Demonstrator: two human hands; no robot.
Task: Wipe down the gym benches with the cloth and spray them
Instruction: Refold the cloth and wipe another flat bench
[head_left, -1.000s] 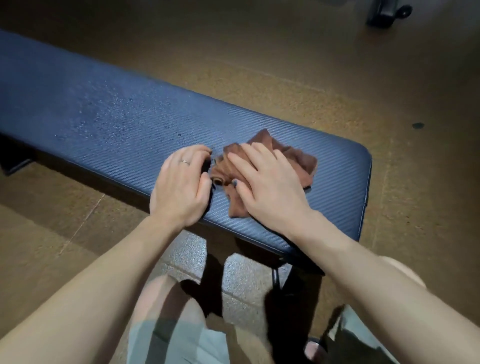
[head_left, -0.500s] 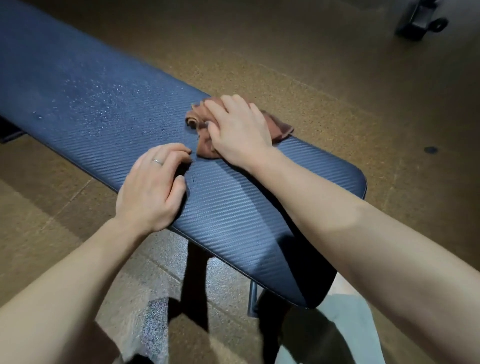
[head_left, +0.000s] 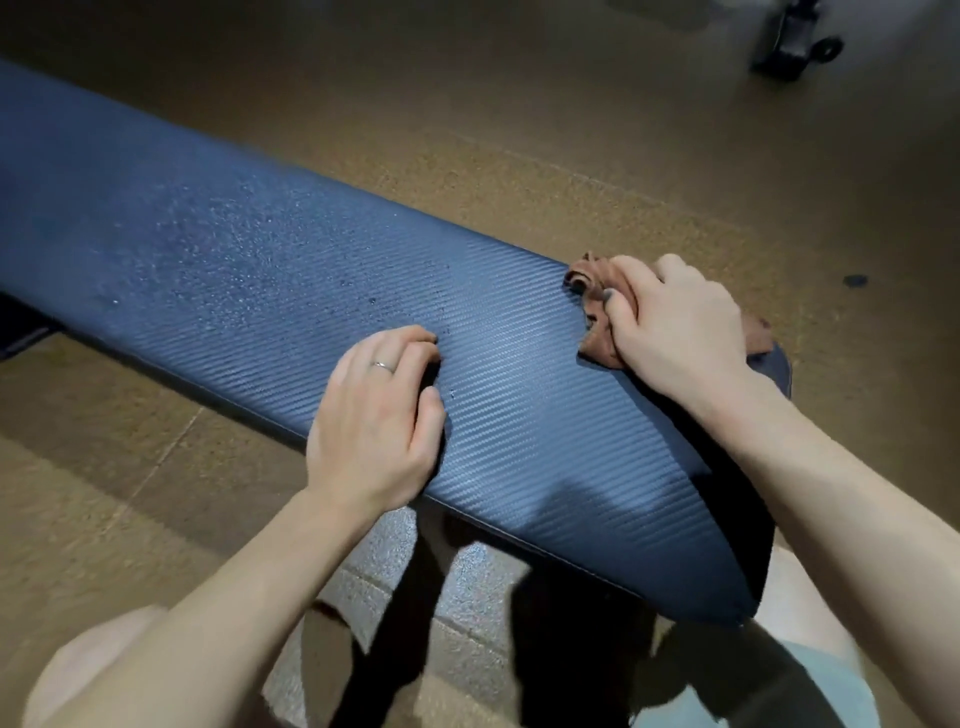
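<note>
I see the right hand (head_left: 680, 327) w/ fingers curled, clamped on the brown cloth (head_left: 597, 291), pressing it onto the blue bench (head_left: 311, 270) pad at its far edge near the end. Left hand (head_left: 379, 415) rests on the pad's near side, fingers bent, holding nothing. Spray droplets (head_left: 234, 270) further left.
</note>
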